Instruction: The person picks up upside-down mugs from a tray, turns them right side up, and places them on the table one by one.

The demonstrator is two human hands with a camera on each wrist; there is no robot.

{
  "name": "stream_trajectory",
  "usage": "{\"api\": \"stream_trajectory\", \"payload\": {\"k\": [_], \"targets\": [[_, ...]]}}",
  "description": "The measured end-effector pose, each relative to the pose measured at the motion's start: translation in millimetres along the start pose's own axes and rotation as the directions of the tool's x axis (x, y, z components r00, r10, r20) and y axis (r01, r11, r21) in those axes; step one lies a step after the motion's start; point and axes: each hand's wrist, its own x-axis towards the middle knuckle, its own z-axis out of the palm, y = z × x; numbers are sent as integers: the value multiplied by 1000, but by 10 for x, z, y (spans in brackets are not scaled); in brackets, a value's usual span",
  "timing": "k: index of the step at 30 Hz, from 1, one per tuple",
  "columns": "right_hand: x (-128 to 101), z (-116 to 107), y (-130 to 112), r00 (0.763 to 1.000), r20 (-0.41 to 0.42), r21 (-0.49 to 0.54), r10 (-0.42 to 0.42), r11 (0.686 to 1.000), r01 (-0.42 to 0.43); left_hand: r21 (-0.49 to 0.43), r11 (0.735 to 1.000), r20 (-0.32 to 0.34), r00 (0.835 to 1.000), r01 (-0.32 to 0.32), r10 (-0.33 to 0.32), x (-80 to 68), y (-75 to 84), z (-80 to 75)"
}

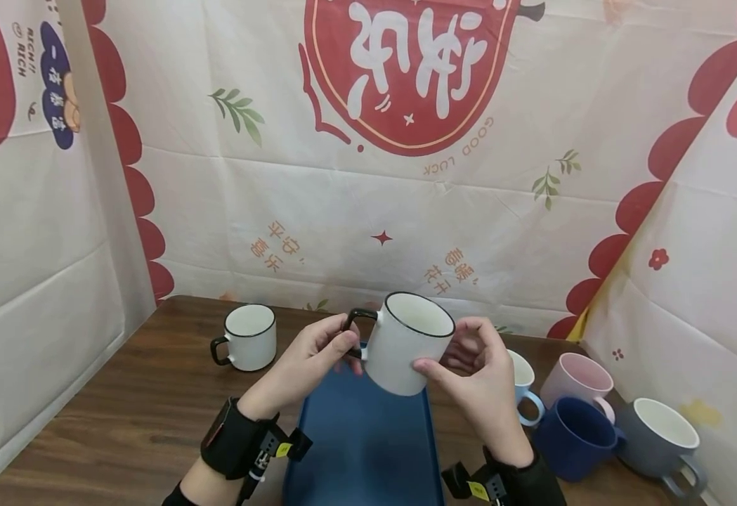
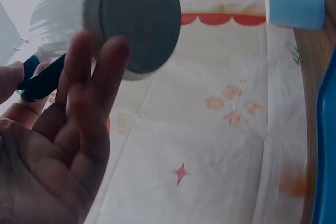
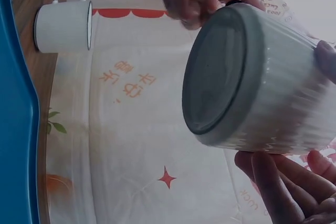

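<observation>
A white mug (image 1: 400, 358) with a black rim and black handle is held up over the blue tray (image 1: 368, 443), tilted a little. My left hand (image 1: 305, 369) pinches its handle (image 2: 44, 80) between thumb and fingers. From the other side, my right hand (image 1: 485, 383) grips the mug's body, thumb on the near side and fingers around the far side. The wrist views show the mug's grey base (image 3: 218, 72) from below. Behind and left of the tray, a second white mug (image 1: 251, 341) with a black rim stands upright on the wooden table.
At the right of the table stand a light blue mug (image 1: 523, 383), a pink mug (image 1: 573, 379), a dark blue mug (image 1: 573, 439) and a grey mug (image 1: 659, 436), close together. A printed white cloth (image 1: 343, 197) hangs behind the table and along both sides.
</observation>
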Motion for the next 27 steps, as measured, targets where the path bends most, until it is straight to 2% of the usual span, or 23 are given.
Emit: {"api": "stream_trajectory", "payload": {"k": [5,6,7,9,12,14,17,18,19,21,24,27], "targets": [[-15,12,22,999,40,41,-31,999,30,212,977,-62,998,17,-4,-19,53,-42],[-21,7,126,996,53,60,-66,996,62,225,974,-66,998,26,-11,-22,64,-49],[-29,0,250,992,68,88,-104,991,97,220,975,-65,998,36,-22,-23,72,-55],[-36,3,348,985,97,92,-139,987,131,175,982,-59,997,68,-59,-27,84,-65],[-35,4,555,977,127,105,-170,982,158,100,990,-44,994,103,-99,-27,88,-77],[-33,33,433,983,133,62,-127,991,120,74,992,-34,994,105,-103,-26,86,-84],[-35,65,394,983,120,61,-136,990,129,42,993,-17,994,107,-106,-20,75,-87],[-34,77,408,980,116,76,-162,985,154,36,993,-17,994,111,-111,-17,70,-87],[-38,98,304,984,104,44,-147,989,143,38,992,-23,993,119,-118,-16,63,-86],[-43,125,226,984,79,0,-158,987,159,40,990,-38,990,134,-132,-10,48,-84],[-51,152,131,989,60,-87,-135,986,140,37,987,-67,986,156,-153,-3,33,-91],[-53,169,25,995,60,-153,-79,984,87,10,987,-76,985,158,-157,-5,35,-117]]}}
